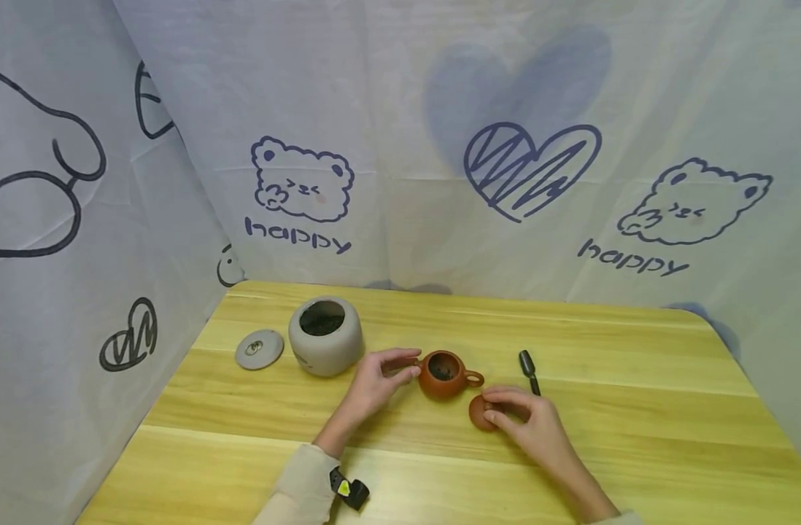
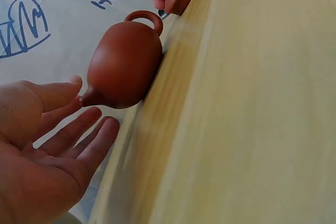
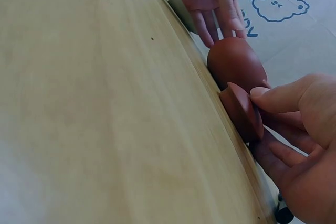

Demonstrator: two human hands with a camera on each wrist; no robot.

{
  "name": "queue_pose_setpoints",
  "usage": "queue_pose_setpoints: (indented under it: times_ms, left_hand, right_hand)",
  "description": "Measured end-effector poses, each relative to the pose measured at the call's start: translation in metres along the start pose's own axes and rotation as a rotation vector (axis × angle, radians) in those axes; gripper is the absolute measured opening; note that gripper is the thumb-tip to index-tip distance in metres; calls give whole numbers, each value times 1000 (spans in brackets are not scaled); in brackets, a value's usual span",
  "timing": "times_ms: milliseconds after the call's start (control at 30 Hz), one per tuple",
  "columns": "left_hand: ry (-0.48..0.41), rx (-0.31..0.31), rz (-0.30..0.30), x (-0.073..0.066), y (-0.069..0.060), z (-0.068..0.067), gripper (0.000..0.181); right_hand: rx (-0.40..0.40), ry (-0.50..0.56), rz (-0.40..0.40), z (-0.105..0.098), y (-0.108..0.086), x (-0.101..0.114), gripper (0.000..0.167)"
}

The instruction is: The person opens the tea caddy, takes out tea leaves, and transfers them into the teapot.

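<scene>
A small reddish-brown clay teapot (image 1: 443,386) stands uncovered on the table, with dark bits inside and its handle toward the right. At its spout is my left hand (image 1: 378,380); in the left wrist view the thumb and fairly straight fingers (image 2: 102,140) lie around the spout tip without gripping it. My right hand (image 1: 533,421) pinches the round teapot lid (image 1: 479,414) by its top, thumb against it in the right wrist view. That lid (image 3: 242,111) is at the tabletop, just in front of the teapot's handle; whether it touches the wood I cannot tell.
Left of the teapot stands a pale grey jar (image 1: 324,357), uncovered, with dark contents. Its flat grey lid (image 1: 259,350) lies beside it. A dark, slim scoop-like tool (image 1: 527,364) lies behind my right hand. Printed white cloth (image 1: 400,219) hangs behind the wooden table (image 1: 637,350).
</scene>
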State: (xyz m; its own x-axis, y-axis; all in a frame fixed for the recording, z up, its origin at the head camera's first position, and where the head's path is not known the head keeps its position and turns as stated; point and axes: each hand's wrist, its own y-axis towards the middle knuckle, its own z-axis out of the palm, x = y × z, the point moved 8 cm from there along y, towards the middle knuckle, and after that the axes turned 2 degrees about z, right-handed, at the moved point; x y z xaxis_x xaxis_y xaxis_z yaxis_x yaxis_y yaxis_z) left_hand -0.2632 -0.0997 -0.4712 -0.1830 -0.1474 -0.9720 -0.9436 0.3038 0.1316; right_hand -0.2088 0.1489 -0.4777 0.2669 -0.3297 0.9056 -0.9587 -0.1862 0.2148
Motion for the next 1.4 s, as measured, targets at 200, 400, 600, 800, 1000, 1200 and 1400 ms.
queue_pose_setpoints:
  times_ms: [200, 400, 600, 800, 1000, 1200, 1400]
  left_hand:
    - [-80, 25, -52, 10, 0, 7, 39]
    - [-184, -14, -106, 20, -2, 10, 33]
    - [-282, -66, -164, 25, -2, 12, 32]
    - [-351, -113, -192, 30, -3, 14, 29]
    - [-381, -130, -197, 33, -3, 14, 29]
    - [-406, -124, -193, 32, -3, 15, 30]
    - [-413, -117, -194, 33, -3, 15, 30]
  right_hand:
    - [13, 19, 4, 0, -1, 2, 21]
    - [8, 24, 18, 1, -1, 0, 20]
    - [13, 41, -14, 2, -1, 0, 18]
    - [19, 64, -24, 3, -1, 1, 18]
    - [18, 77, -15, 4, -1, 2, 18]
    - [-1, 41, 4, 4, 0, 6, 17]
    - [-16, 90, -33, 4, 2, 15, 18]
